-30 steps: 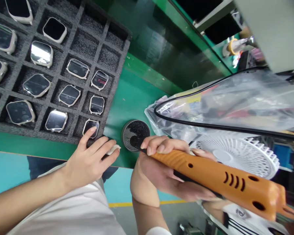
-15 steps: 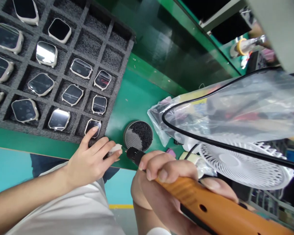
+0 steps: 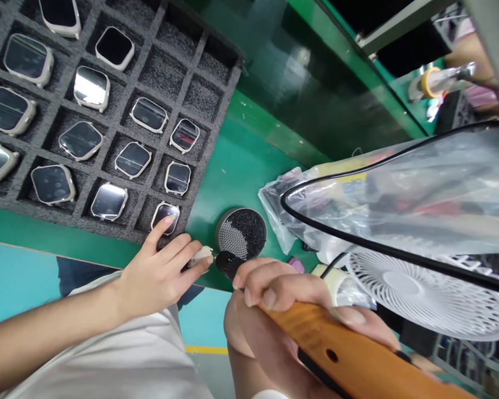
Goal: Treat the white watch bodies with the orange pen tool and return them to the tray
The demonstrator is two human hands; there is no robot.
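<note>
My right hand (image 3: 285, 288) is wrapped round an orange electric screwdriver (image 3: 341, 346) with a black nose. Its bit points left and meets, or almost meets, the edge of a pale smartwatch (image 3: 200, 256). Thumb and fingers of my left hand (image 3: 160, 277) grip that watch, while the index finger rests on the screen of another smartwatch (image 3: 165, 213) in the corner pocket of a grey foam tray (image 3: 135, 213). Just beyond the bit stands a round dish (image 3: 232, 239) with a dotted plate and tiny black pieces, probably screws.
Several pale-framed smartwatches (image 3: 133, 159) lie in the tray's pockets. On the right are a clear plastic bag (image 3: 399, 205), a black cable (image 3: 357, 241) across it, and a white fan grille (image 3: 403, 282). A green raised ledge (image 3: 274, 133) runs behind the dish.
The whole view has shifted slightly, so tray and dish appear a little farther right. The screwdriver bit is now closer to the watch in my left hand. Both grips are unchanged.
</note>
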